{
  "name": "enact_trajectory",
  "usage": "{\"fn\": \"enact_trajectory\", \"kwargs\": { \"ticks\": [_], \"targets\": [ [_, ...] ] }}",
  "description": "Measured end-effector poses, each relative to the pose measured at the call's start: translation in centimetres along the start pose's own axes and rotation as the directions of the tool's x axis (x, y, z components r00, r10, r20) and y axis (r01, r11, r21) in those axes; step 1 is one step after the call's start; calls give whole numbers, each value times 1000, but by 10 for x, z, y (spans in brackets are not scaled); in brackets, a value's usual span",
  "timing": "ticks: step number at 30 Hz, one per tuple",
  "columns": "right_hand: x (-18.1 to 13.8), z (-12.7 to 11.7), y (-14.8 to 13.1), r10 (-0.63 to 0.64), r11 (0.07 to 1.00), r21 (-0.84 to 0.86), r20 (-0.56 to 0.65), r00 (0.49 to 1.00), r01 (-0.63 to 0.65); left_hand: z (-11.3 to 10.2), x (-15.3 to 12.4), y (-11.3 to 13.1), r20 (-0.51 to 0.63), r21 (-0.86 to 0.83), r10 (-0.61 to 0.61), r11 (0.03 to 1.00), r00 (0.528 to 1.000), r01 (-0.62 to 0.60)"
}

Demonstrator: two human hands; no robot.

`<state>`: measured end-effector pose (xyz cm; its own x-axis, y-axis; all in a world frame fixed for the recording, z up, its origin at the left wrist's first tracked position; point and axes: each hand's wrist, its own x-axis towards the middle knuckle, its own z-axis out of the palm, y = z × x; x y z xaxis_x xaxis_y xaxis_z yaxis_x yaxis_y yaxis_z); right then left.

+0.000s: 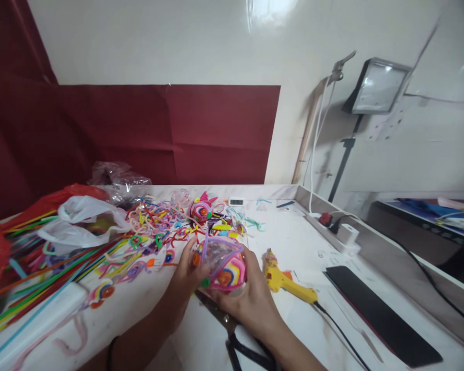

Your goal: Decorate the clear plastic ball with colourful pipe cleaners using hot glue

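Observation:
Both hands hold a round craft piece [224, 265] wrapped in colourful pipe-cleaner spirals, just above the white table [305, 330]. My left hand [185, 275] grips its left side with curled fingers. My right hand [251, 296] cups its right and underside. A similar finished spiral ball [201, 210] with pink spikes sits farther back among loose pipe-cleaner bits [154, 226]. A yellow glue gun [284, 281] lies just right of my right hand.
Long pipe cleaners [34, 288] and plastic bags [77, 216] fill the left side. Black scissors [239, 345] lie under my wrists. A black flat strip [379, 314], a power strip [336, 229] with cables and a lamp [377, 87] stand to the right. Red paper covers the back wall.

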<state>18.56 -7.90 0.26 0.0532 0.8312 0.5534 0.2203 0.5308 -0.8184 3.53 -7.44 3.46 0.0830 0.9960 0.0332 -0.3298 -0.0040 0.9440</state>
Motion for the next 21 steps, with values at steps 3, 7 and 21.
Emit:
{"fn": "enact_trajectory", "kwargs": {
  "ticks": [3,7,21],
  "targets": [
    [-1,4,-3,-80,994,-77,-75,994,75,8,-4,2,-25,51,28,998,999,-27],
    [-4,5,-7,-215,950,-249,-83,973,189,14,-4,-1,-84,98,53,994,995,-45],
    [-25,5,-3,-268,846,-487,-32,963,220,17,-6,-19,-97,101,127,988,987,-117]
  ]
}}
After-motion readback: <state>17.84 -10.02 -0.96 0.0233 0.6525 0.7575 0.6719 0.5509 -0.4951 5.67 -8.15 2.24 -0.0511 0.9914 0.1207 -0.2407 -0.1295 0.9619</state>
